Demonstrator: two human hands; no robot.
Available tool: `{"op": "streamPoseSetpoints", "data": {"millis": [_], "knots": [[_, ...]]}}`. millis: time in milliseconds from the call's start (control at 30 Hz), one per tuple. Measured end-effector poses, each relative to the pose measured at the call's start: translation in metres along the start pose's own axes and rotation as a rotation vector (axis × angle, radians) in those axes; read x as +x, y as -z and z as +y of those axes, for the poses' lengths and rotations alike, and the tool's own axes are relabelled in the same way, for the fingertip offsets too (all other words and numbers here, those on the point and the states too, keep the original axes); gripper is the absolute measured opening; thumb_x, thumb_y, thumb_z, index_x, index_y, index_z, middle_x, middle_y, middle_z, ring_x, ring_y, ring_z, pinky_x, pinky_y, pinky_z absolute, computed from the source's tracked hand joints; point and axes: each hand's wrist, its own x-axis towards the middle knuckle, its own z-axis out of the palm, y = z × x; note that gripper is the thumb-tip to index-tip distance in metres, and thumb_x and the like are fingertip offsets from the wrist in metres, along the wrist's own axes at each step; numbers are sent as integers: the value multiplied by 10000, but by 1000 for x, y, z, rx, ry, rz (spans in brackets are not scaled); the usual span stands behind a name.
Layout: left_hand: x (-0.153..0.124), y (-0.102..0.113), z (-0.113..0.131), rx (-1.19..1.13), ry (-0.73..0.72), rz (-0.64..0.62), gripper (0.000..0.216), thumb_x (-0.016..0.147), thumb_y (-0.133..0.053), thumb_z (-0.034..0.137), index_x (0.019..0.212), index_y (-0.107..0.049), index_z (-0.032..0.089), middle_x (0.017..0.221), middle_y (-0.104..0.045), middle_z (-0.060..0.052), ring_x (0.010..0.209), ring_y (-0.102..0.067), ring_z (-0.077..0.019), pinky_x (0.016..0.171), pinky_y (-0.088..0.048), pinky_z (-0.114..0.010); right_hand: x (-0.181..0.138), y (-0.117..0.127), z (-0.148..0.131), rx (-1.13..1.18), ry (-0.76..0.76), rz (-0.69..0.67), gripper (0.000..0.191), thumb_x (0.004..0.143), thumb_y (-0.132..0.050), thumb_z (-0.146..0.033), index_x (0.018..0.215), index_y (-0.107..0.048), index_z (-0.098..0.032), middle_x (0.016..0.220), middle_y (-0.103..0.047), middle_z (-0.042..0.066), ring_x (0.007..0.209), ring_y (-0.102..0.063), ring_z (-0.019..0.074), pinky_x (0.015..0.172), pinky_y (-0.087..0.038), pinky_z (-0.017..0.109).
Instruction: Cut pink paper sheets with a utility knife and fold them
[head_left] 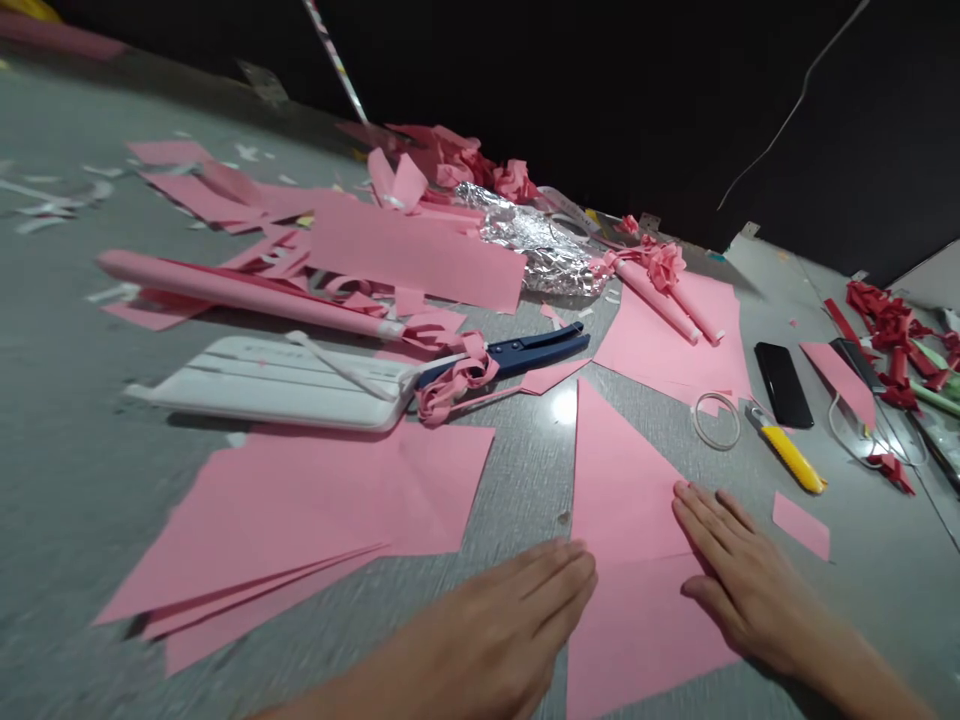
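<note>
Fingers (703,518) of left hand (506,625) and right hand (739,570) extended, empty, at opposite edges of pink sheet (619,500)

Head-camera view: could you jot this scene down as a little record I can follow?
Left hand: fingers resting over the left edge of the pink paper
Right hand: laid across that paper's right edge
Left side: overlapping pink sheets on the near side of a flat white object
Middle: blue hand tool, partly covered by pink strips
Right side: yellow box cutter near a black smartphone
Back: crumpled silver foil
</note>
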Motion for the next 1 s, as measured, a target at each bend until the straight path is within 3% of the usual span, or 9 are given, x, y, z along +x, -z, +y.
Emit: {"op": "streamPoseSetpoints", "data": {"millis": [267, 500, 733, 900, 1000], "knots": [[3, 7, 1, -6, 36, 29, 407, 1050, -565, 210, 1425, -706, 140, 1428, -771, -61, 1336, -668, -218, 1300, -393, -307, -33, 0, 19, -22, -99, 67, 748, 1160, -495, -344, 1798, -106, -311, 1772, -419, 66, 1644, -404, 292, 1371, -290, 609], [2, 8, 1, 27, 33, -1, 477, 1041, -456, 123, 1467, -672, 123, 1471, -746, -95, 1351, -684, -253, 1205, -516, -371, -50, -5, 25, -67, -111, 67, 708, 1180, -471, -402, 1794, -130, -315, 1785, -398, 43, 1668, -354, 305, 1354, -307, 642], [5, 11, 1, 45, 13, 33, 461, 1029, -453, 94, 1428, -681, 123, 1429, -765, -101, 1317, -700, -248, 1159, -546, -373, -73, -7, 34, -165, -49, 141, 579, 1188, -463, -408, 1745, -353, -292, 1803, -373, 40, 1700, -272, 279, 1372, -305, 578], [9, 11, 3, 25, 24, 52, 395, 1058, -443, 91, 1365, -689, 132, 1356, -772, -108, 1267, -693, -243, 1189, -500, -368, -82, -6, 34, -251, -3, 191, 477, 1172, -527, -410, 1624, -557, -260, 1780, -428, 39, 1703, -265, 298, 1336, -397, 578], [22, 13, 4, -10, 44, -51, 287, 1069, -451, 91, 1153, -714, 169, 1127, -773, -77, 1056, -710, -237, 1147, -518, -414, -81, -7, 29, -242, 22, 223, 429, 1162, -551, -366, 1559, -617, -217, 1757, -469, 54, 1680, -331, 296, 1289, -481, 554]]}}
